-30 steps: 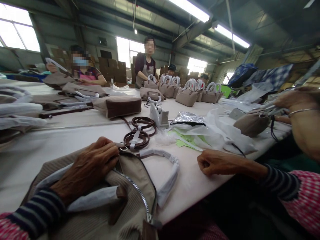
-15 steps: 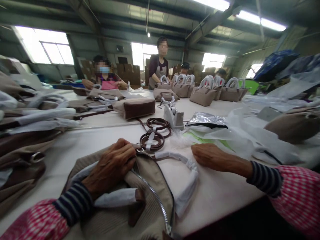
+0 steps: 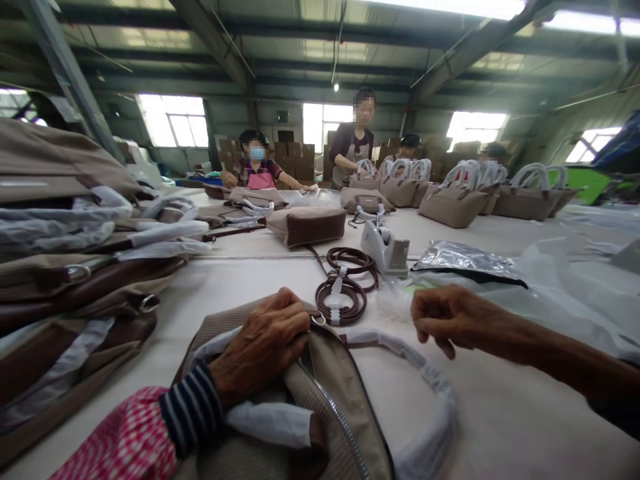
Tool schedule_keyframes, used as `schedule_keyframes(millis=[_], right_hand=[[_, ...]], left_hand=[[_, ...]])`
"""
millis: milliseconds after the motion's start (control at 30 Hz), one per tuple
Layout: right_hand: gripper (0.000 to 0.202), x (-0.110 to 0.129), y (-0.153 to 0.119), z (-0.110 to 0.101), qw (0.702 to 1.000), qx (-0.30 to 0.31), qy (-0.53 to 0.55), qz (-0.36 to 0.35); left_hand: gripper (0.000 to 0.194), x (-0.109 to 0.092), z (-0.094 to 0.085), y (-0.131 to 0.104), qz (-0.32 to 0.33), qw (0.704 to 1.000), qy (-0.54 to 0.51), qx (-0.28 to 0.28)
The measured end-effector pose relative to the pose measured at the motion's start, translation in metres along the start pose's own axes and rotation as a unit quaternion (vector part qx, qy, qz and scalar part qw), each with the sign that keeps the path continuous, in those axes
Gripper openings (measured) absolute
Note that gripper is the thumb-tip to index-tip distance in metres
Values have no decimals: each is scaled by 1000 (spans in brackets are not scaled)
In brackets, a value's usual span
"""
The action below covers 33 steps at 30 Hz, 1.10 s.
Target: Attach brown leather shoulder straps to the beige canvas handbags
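Note:
My left hand (image 3: 267, 340) presses on a beige corduroy handbag (image 3: 225, 320), its fingers closed on the top edge beside a metal ring (image 3: 318, 320). The bag lies with its silver zipper (image 3: 333, 407) undone. White wrapping covers its handles; one handle (image 3: 425, 373) loops out to the right over the table. My right hand (image 3: 445, 320) hovers past that handle, fingers loosely bent and apart, with nothing visible in them. Two coiled brown straps (image 3: 341, 301), bound with white wrap, lie just beyond the bag, and a tape dispenser (image 3: 385, 248) stands behind them.
Beige bags with wrapped handles (image 3: 90, 293) are piled on the left. A silver packet (image 3: 465, 260) and clear plastic sheets (image 3: 575, 287) lie on the right. Another bag (image 3: 306, 227) lies ahead; finished-looking bags (image 3: 453, 205) stand farther back. Several people work across the table (image 3: 240, 280).
The view has swung left, so things appear farther right. My right hand's fist has loosened and its fingers now hang down. My left hand keeps its place on the handbag.

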State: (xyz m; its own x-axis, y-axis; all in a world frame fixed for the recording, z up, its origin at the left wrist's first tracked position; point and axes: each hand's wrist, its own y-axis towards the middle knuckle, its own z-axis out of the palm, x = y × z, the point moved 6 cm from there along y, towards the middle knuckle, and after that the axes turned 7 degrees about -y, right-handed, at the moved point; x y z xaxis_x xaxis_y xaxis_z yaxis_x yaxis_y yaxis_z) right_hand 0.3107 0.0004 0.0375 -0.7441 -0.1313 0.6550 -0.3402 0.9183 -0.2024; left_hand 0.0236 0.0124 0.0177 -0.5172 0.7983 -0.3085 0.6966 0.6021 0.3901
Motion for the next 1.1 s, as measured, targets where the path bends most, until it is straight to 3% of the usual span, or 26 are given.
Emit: schedule_keyframes(millis=[100, 200, 300, 433, 667, 1100], right_hand=[[6, 38, 45, 4, 994, -52, -6, -95], [8, 69, 80, 17, 970, -105, -115, -186], [8, 77, 95, 42, 949, -80, -226, -206], [9, 60, 84, 57, 947, -43, -252, -194], [12, 31, 70, 41, 955, -26, -218, -199], [17, 45, 56, 39, 950, -21, -192, -246]], left_hand=[[18, -1, 0, 0, 1, 1000, -8, -4], [18, -1, -1, 0, 2, 1000, -15, -6], [17, -1, -1, 0, 6, 1000, -21, -9], [17, 1, 0, -2, 0, 1000, -24, -5], [20, 0, 0, -3, 7, 1000, -29, -3], [19, -2, -2, -2, 21, 999, -23, -7]])
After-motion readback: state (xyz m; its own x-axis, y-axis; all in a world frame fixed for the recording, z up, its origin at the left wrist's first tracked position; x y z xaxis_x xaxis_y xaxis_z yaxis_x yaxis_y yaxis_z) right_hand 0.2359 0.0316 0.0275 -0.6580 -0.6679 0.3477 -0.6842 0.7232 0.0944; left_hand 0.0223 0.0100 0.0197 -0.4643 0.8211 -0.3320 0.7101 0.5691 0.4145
